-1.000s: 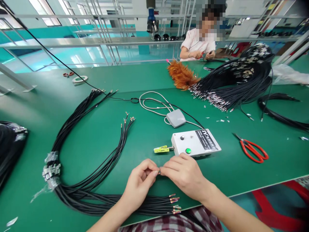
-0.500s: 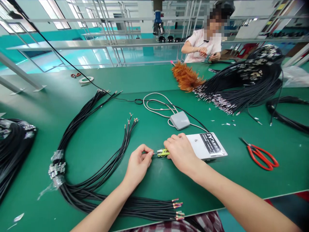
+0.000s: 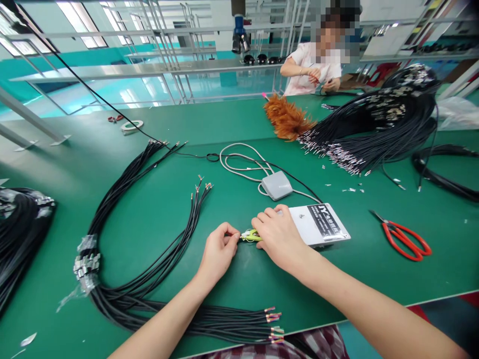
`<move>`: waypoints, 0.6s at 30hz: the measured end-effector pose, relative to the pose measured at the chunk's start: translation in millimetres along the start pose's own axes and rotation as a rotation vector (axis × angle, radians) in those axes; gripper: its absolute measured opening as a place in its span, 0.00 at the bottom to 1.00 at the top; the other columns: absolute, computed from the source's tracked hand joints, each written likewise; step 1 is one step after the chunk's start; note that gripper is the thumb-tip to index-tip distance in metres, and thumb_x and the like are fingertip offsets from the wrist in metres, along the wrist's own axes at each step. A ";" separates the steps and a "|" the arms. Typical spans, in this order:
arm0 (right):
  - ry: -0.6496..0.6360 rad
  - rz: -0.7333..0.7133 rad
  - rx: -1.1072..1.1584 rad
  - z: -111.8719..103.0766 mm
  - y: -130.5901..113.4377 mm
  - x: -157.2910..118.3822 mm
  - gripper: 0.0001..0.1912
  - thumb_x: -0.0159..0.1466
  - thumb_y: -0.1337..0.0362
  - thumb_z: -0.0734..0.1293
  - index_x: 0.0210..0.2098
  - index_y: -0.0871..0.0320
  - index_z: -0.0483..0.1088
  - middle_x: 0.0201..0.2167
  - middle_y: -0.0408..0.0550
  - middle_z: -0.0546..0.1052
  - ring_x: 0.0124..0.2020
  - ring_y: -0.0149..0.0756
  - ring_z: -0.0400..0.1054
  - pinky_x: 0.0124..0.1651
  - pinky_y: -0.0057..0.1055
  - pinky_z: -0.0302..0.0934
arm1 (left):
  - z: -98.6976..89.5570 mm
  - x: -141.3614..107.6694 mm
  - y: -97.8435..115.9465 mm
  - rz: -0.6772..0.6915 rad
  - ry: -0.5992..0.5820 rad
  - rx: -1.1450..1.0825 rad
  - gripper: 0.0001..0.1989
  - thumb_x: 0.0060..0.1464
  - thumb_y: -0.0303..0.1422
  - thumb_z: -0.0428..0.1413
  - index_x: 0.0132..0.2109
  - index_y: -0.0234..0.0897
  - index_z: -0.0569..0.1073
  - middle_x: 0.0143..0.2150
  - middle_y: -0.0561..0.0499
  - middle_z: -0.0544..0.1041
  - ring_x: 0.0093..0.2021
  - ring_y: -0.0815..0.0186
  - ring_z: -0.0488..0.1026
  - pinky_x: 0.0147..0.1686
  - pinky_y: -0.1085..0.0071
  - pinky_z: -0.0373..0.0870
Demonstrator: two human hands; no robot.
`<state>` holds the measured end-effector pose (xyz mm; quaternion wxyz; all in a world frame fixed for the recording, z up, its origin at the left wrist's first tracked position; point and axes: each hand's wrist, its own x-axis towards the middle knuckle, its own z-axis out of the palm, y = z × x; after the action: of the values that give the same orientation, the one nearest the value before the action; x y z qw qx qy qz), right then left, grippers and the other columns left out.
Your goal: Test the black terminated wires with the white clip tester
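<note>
Currently, in the head view, the left hand (image 3: pixel 219 252) pinches thumb and fingertips together on a wire (image 3: pixel 240 237), its end at the mouth of the clip (image 3: pixel 255 235). The right hand (image 3: pixel 279 232) is clamped around the clip's back, covering one end of the box (image 3: pixel 305 219). This one end looks part-way handled; whether the clip grips it, I cannot tell. On the near bundle (image 3: pixel 111 188), the cable ends lie loose with coloured strands showing; whether any are finished is too small to judge.

Counted: one clip, one box, one pedal (image 3: pixel 277 185), one red-handled pair of snips (image 3: pixel 407 240), one tape roll (image 3: pixel 132 126), one duster (image 3: pixel 286 119), one near bundle, one left bundle (image 3: pixel 22 234), one big heap (image 3: pixel 368 132), one coil (image 3: pixel 441 172) at right and one co-worker (image 3: pixel 301 82). Single cables are too many to count.
</note>
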<state>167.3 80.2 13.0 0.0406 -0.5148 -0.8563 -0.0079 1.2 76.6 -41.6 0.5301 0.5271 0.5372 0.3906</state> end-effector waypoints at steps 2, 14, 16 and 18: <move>0.067 -0.003 0.057 -5.2 6.4 -11.6 0.14 0.56 0.59 0.75 0.38 0.58 0.71 0.39 0.47 0.79 0.45 0.44 0.68 0.49 0.42 0.48 | -0.6 0.5 -0.2 0.001 -0.008 0.002 0.09 0.50 0.37 0.56 0.29 0.38 0.65 0.15 0.62 0.61 0.15 0.74 0.56 0.17 0.78 0.51; 0.625 0.098 0.231 30.1 28.5 -114.4 0.08 0.65 0.74 0.64 0.40 0.54 0.70 0.47 0.46 0.80 0.51 0.43 0.67 0.52 0.42 0.54 | -3.9 0.1 2.4 -0.018 -0.023 -0.020 0.10 0.49 0.39 0.55 0.28 0.38 0.65 0.15 0.62 0.60 0.15 0.74 0.55 0.17 0.78 0.50; 0.692 0.120 0.209 36.4 25.7 -111.8 0.07 0.64 0.73 0.66 0.37 0.54 0.70 0.43 0.44 0.82 0.48 0.43 0.69 0.51 0.43 0.54 | -5.6 -0.9 3.4 -0.021 -0.011 0.005 0.10 0.49 0.40 0.55 0.28 0.38 0.65 0.14 0.62 0.60 0.15 0.74 0.55 0.17 0.78 0.50; 0.743 0.133 0.193 40.5 27.2 -108.8 0.07 0.64 0.73 0.67 0.36 0.53 0.70 0.41 0.43 0.83 0.46 0.43 0.70 0.51 0.44 0.54 | -6.6 -3.2 3.7 -0.019 0.012 0.037 0.11 0.48 0.40 0.55 0.28 0.38 0.65 0.14 0.62 0.59 0.15 0.74 0.55 0.16 0.78 0.51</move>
<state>239.6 -0.6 -36.6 0.3966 -0.5251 -0.7449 -0.1103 -5.0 74.8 -36.6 0.5205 0.5294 0.5526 0.3788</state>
